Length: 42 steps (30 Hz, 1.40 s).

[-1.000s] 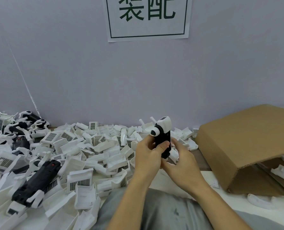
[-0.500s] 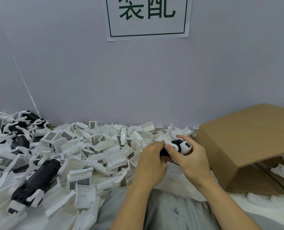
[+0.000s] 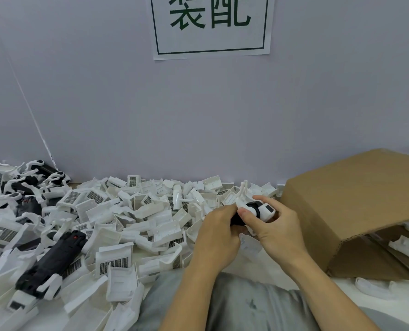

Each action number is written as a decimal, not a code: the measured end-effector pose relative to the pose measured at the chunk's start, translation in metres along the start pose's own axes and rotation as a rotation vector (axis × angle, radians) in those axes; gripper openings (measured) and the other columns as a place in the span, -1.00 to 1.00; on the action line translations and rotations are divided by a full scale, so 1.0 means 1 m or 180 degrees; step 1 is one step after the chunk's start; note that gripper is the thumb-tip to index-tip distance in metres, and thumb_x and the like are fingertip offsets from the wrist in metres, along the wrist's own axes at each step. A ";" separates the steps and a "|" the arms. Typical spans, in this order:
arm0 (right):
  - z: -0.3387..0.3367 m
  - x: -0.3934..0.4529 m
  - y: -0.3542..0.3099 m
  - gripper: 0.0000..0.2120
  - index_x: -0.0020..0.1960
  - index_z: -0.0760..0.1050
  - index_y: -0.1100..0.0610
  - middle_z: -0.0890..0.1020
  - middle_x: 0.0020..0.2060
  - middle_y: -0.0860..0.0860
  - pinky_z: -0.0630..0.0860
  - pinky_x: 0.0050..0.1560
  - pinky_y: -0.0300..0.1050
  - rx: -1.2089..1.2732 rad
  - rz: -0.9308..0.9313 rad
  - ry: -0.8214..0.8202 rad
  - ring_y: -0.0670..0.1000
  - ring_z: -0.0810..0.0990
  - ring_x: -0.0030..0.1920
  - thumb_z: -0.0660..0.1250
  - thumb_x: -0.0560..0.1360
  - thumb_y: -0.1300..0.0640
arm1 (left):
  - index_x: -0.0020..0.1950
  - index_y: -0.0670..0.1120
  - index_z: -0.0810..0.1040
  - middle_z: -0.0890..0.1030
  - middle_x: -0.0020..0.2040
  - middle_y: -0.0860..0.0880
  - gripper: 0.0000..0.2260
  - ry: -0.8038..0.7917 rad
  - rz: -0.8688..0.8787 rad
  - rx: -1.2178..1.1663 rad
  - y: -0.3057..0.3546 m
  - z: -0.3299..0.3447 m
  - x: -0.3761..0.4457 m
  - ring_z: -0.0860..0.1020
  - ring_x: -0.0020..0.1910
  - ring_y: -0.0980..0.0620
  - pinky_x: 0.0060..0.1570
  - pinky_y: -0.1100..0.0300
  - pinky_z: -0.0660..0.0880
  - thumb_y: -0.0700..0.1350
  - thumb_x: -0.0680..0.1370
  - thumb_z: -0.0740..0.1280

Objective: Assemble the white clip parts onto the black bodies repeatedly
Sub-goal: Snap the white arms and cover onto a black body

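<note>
Head view, itemised:
- My left hand (image 3: 219, 237): fingers curled round the black body (image 3: 237, 220), mostly hidden in my grip, held above the table's front edge.
- My right hand (image 3: 274, 226): thumb and fingers pinch the white clip part (image 3: 262, 209) seated on the body's end; a thin white prong sticks up from it.
- Loose white clip parts (image 3: 117, 225): big heap, left to centre, along the wall.
- Assembled black unit (image 3: 53, 261): lying in the heap, front left; more units far left, by the wall.
- Cardboard box (image 3: 356, 211): right, on its side, white pcs inside.
- Wall sign (image 3: 210, 25): green characters, top centre.
</note>
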State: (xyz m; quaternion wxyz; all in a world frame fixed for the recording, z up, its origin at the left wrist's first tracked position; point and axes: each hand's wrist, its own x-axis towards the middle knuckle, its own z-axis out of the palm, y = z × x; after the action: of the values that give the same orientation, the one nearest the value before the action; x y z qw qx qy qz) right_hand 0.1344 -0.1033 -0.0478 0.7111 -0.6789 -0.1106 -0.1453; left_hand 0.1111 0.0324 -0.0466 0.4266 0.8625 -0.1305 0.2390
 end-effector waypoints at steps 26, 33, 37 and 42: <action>0.007 -0.009 -0.001 -0.82 0.12 0.61 0.00 0.69 -0.10 0.02 0.53 -0.15 -0.19 -0.0165 0.0525 -0.0555 -0.07 0.68 -0.10 0.26 0.64 0.17 | -0.25 -0.06 0.64 0.59 -0.39 0.00 -0.78 0.1008 -0.2140 -0.4199 0.018 -0.023 0.011 0.60 -0.44 0.04 -0.42 0.19 0.52 -0.03 0.57 0.40; 0.006 -0.014 -0.004 -0.74 0.18 0.58 0.00 0.71 -0.08 0.03 0.54 -0.15 -0.13 0.0048 0.0613 -0.1063 0.01 0.70 -0.09 0.39 0.51 -0.03 | 0.08 -0.16 0.63 0.68 -0.19 -0.10 -0.76 0.1035 -0.2064 -0.4317 0.015 -0.022 0.009 0.67 -0.27 -0.03 -0.31 0.13 0.61 -0.02 0.68 0.27; 0.011 -0.017 -0.006 -0.66 0.19 0.51 0.10 0.69 -0.13 0.07 0.49 -0.17 -0.11 -0.0052 0.0653 -0.1261 0.02 0.67 -0.18 0.41 0.51 -0.06 | 0.34 -0.20 0.51 0.67 0.11 -0.24 -0.69 0.0960 -0.2054 -0.4143 0.017 -0.021 0.008 0.62 -0.13 -0.13 -0.33 0.12 0.59 -0.05 0.72 0.15; 0.017 -0.016 -0.007 -0.87 0.10 0.55 0.11 0.71 -0.17 0.16 0.45 -0.24 -0.11 0.0205 0.0762 -0.1300 0.07 0.64 -0.24 0.27 0.65 0.08 | 0.29 -0.08 0.53 0.71 0.14 -0.16 -0.72 0.0760 -0.1965 -0.3896 0.018 -0.016 0.006 0.62 -0.11 -0.16 -0.22 0.03 0.59 0.00 0.73 0.11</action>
State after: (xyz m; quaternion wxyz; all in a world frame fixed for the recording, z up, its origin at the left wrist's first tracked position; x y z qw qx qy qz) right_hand 0.1175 -0.0857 -0.0461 0.7075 -0.6794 -0.1755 0.0840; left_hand 0.1034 0.0341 -0.0225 0.8960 0.4324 0.0572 0.0834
